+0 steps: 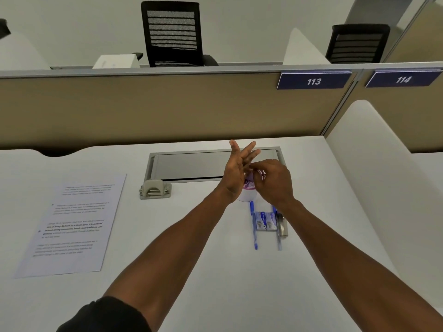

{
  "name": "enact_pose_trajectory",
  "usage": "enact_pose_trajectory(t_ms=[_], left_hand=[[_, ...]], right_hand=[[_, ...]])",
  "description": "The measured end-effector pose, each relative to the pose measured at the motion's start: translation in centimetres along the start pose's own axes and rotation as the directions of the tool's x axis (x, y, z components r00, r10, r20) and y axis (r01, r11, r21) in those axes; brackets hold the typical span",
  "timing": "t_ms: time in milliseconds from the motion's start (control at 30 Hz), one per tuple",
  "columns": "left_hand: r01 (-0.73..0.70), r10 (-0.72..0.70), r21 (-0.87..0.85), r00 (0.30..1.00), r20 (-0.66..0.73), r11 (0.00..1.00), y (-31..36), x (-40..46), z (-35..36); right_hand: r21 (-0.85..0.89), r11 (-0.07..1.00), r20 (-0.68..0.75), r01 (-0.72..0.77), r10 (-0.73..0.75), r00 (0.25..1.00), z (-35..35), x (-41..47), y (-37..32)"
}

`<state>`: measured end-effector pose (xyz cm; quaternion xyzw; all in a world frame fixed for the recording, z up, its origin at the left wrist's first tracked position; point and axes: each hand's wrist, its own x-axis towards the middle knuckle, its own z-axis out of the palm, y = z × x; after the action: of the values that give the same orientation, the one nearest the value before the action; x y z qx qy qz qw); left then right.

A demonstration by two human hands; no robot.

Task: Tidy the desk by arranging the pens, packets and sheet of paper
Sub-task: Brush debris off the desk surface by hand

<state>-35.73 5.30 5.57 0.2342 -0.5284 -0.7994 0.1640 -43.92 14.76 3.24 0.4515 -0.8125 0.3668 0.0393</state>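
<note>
Lying flat at desk's point(191, 271) far left: printed sheet of paper point(72, 224), slightly skewed. Grey cable hatch point(191, 166) at desk's back edge, small grey clip fitting point(155, 189) at its near left corner. Left hand point(236, 172) raised over hatch's right end, fingers straight and spread. White-and-purple packet point(248, 190) between both hands. Right hand point(273, 180) touching it, fingers curled, pinching packet's top. Nearer: blue pen point(254, 226), two small blue packets point(265, 220) side by side, second blue pen point(278, 232), silver object point(284, 227) just beside. Blue signs 113 point(313, 80) and 114 point(403, 79) on partition.
</note>
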Motion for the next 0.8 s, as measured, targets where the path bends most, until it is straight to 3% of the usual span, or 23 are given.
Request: enact_pose_trajectory(t_ms=[133,300,533,733,800], left_hand=[[-0.002,0.002,0.007,1.000,-0.003,1.000,-0.04,0.08,-0.05],[-0.026,0.026,0.035,1.000,0.008,0.999,0.02,-0.08,0.13],[-0.011,0.011,0.017,1.000,-0.014,1.000,-0.03,-0.06,0.12],[0.003,-0.003,0.001,0.999,-0.049,1.000,0.47,-0.12,-0.03],[-0.002,0.003,0.015,0.998,-0.057,1.000,0.68,-0.29,-0.09]], right_hand=[[0.055,0.997,0.069,0.062,-0.065,0.995,0.11,-0.11,-0.33],[0.071,0.997,0.078,-0.006,0.000,0.997,0.24,-0.23,0.00],[0.094,0.984,-0.016,-0.152,0.155,0.988,0.13,0.22,0.17],[0.031,1.000,0.062,0.006,-0.008,0.998,0.05,-0.36,0.11],[0.011,1.000,0.039,-0.012,0.011,0.999,0.18,-0.43,0.37]])
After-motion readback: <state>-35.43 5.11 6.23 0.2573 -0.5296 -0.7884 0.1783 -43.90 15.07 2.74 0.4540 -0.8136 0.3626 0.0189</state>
